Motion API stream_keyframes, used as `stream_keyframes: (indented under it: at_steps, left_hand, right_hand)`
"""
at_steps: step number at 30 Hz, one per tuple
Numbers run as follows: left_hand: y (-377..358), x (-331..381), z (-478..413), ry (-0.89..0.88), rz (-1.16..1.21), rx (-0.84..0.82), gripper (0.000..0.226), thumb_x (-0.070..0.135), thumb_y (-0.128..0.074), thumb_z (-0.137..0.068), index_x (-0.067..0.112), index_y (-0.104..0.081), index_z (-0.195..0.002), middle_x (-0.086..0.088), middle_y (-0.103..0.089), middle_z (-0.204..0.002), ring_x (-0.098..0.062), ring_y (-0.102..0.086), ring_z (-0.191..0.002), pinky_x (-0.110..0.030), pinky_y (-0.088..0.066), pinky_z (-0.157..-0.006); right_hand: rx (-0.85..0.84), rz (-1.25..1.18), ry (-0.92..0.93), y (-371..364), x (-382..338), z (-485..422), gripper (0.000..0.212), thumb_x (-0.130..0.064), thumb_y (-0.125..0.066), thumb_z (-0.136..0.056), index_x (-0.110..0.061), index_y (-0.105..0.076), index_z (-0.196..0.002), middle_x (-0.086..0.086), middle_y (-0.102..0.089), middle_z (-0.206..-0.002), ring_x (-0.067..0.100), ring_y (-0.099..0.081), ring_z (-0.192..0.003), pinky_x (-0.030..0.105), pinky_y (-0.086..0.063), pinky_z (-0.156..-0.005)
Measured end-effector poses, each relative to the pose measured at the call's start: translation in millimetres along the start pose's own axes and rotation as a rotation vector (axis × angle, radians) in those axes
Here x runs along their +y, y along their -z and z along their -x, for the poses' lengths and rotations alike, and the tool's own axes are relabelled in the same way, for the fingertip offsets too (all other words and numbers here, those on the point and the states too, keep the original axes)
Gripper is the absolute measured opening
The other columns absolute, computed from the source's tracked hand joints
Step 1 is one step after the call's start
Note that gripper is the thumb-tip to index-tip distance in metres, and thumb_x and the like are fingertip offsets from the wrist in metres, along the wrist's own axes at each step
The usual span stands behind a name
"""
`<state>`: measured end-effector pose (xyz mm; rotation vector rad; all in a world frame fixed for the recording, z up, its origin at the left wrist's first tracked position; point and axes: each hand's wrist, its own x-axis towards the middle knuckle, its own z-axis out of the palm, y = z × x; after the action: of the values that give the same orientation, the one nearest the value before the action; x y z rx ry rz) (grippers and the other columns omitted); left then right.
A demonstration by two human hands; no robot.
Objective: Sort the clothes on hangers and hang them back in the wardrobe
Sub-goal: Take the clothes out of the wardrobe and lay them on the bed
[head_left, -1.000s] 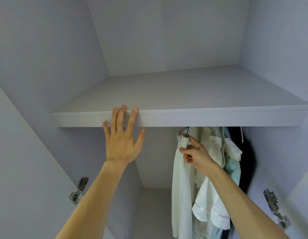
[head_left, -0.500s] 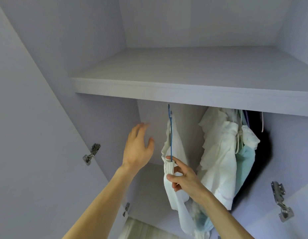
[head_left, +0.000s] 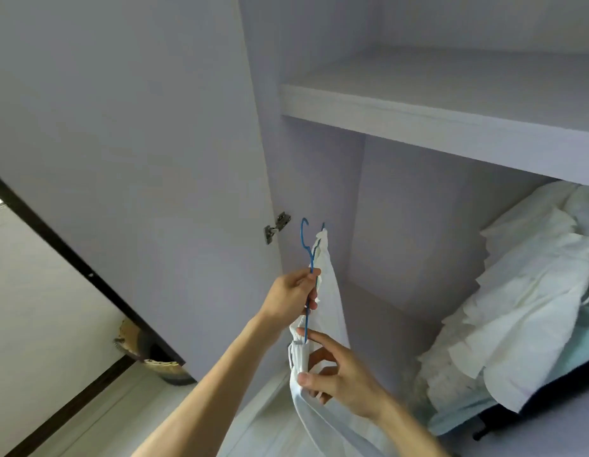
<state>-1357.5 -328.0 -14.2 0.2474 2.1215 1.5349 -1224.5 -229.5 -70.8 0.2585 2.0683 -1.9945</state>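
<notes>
A white garment [head_left: 329,291] hangs on a thin blue wire hanger [head_left: 305,240], held out in front of the open wardrobe with its hook free of the rail. My left hand [head_left: 294,296] grips the hanger just below the hook. My right hand [head_left: 339,374] pinches the garment's gathered edge lower down, where the hanger wire ends. More white and pale blue clothes [head_left: 523,305] hang bunched at the right under the shelf [head_left: 418,123]. The rail itself is hidden.
The wardrobe's left door [head_left: 138,159] stands open with a metal hinge [head_left: 276,227] on its inner edge. A woven basket [head_left: 154,357] sits on the floor beyond the door. A dark garment [head_left: 550,407] hangs at the lower right.
My left hand came down from the shelf edge and took hold of the hanger. The hanger with the white garment came off the rail and moved left and out of the wardrobe. The view swung left.
</notes>
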Motion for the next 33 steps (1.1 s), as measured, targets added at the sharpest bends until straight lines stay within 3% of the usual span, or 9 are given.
stream_keyframes:
  at_steps: [5, 7, 10, 14, 17, 21, 26, 30, 33]
  left_hand:
    - [63.0, -31.9, 73.4, 0.02, 0.067, 0.231, 0.024, 0.024, -0.053, -0.1, 0.027, -0.077, -0.097, 0.013, -0.046, -0.056, -0.007, -0.042, -0.052, -0.024, -0.039, -0.06]
    - [85.6, -44.0, 110.6, 0.036, 0.062, 0.313, 0.022, 0.027, -0.057, -0.098, 0.025, -0.078, -0.095, 0.021, -0.053, -0.053, 0.003, -0.047, -0.051, -0.023, -0.038, -0.062]
    - [113.8, -60.5, 170.0, 0.057, 0.125, 0.417, 0.021, 0.027, -0.06, -0.096, 0.02, -0.079, -0.091, 0.022, -0.057, -0.056, 0.005, -0.047, -0.051, -0.017, -0.035, -0.057]
    - [138.7, -84.8, 249.4, 0.072, 0.231, 0.563, 0.018, 0.031, -0.067, -0.09, 0.018, -0.079, -0.088, 0.017, -0.061, -0.066, 0.002, -0.041, -0.052, -0.013, -0.031, -0.052]
    - [148.3, -104.9, 308.8, 0.103, 0.283, 0.711, 0.022, 0.027, -0.066, -0.093, 0.009, -0.077, -0.096, 0.02, -0.055, -0.053, 0.006, -0.044, -0.049, -0.01, -0.03, -0.049]
    - [150.3, -135.0, 384.8, 0.19, 0.266, 0.916, 0.023, 0.025, -0.059, -0.099, 0.014, -0.078, -0.102, 0.022, -0.055, -0.054, 0.004, -0.044, -0.053, -0.006, -0.031, -0.049]
    - [134.9, -152.3, 465.2, 0.274, 0.412, 1.146, 0.015, 0.021, -0.06, -0.099, 0.026, -0.074, -0.103, 0.007, -0.055, -0.064, 0.002, -0.043, -0.048, -0.018, -0.029, -0.051]
    - [112.2, -154.3, 515.5, 0.311, 0.56, 1.273, 0.022, 0.02, -0.058, -0.1, 0.02, -0.069, -0.119, 0.006, -0.055, -0.064, -0.004, -0.035, -0.047, -0.019, -0.023, -0.049]
    - [93.8, -149.2, 546.1, 0.294, 0.659, 1.386, 0.019, 0.023, -0.06, -0.099, 0.027, -0.075, -0.11, 0.005, -0.053, -0.065, -0.01, -0.029, -0.056, -0.02, -0.021, -0.05]
  right_hand:
    - [0.073, 0.124, 0.095, -19.6, -19.5, -31.8, 0.053, -0.05, -0.075, -0.068, -0.041, -0.06, -0.119, 0.003, -0.064, -0.113, 0.014, -0.067, -0.086, 0.022, -0.05, -0.071]
    - [0.16, 0.289, 0.233, -33.3, -31.0, -51.3, 0.054, -0.054, -0.071, -0.078, -0.037, -0.055, -0.127, -0.001, -0.057, -0.128, 0.011, -0.06, -0.106, 0.019, -0.048, -0.083]
    - [0.238, 0.639, 0.541, -65.4, -42.8, -81.1, 0.07, -0.064, -0.058, -0.085, -0.027, -0.047, -0.143, 0.005, -0.041, -0.147, 0.02, -0.038, -0.135, 0.033, -0.032, -0.11]
    - [0.063, 0.863, 0.754, -128.4, -38.4, -110.7, 0.053, -0.07, -0.042, -0.089, -0.032, -0.064, -0.119, 0.009, -0.054, -0.136, 0.034, -0.041, -0.13, 0.043, -0.03, -0.111]
    - [-0.136, 0.794, 0.885, -185.3, -25.8, -109.3, 0.041, -0.072, -0.04, -0.092, -0.036, -0.058, -0.099, -0.003, -0.065, -0.107, 0.035, -0.056, -0.113, 0.047, -0.039, -0.103]
    - [-0.32, 0.738, 0.899, -265.7, -12.5, -81.2, 0.042, -0.072, -0.045, -0.089, -0.033, -0.06, -0.09, -0.011, -0.062, -0.094, 0.031, -0.056, -0.099, 0.051, -0.045, -0.088]
    - [-0.529, 0.728, 0.923, -349.3, -6.4, -31.2, 0.053, -0.077, -0.043, -0.082, -0.029, -0.062, -0.093, -0.005, -0.062, -0.097, 0.023, -0.045, -0.109, 0.05, -0.044, -0.09]
    - [-0.731, 0.693, 0.968, -399.1, -7.1, 7.3, 0.051, -0.078, -0.045, -0.079, -0.031, -0.06, -0.094, -0.007, -0.061, -0.1, 0.019, -0.04, -0.113, 0.048, -0.041, -0.089]
    - [-0.872, 0.647, 1.015, -430.1, -14.4, 31.8, 0.049, -0.075, -0.053, -0.081, -0.028, -0.061, -0.093, -0.007, -0.062, -0.102, 0.019, -0.04, -0.113, 0.046, -0.037, -0.089]
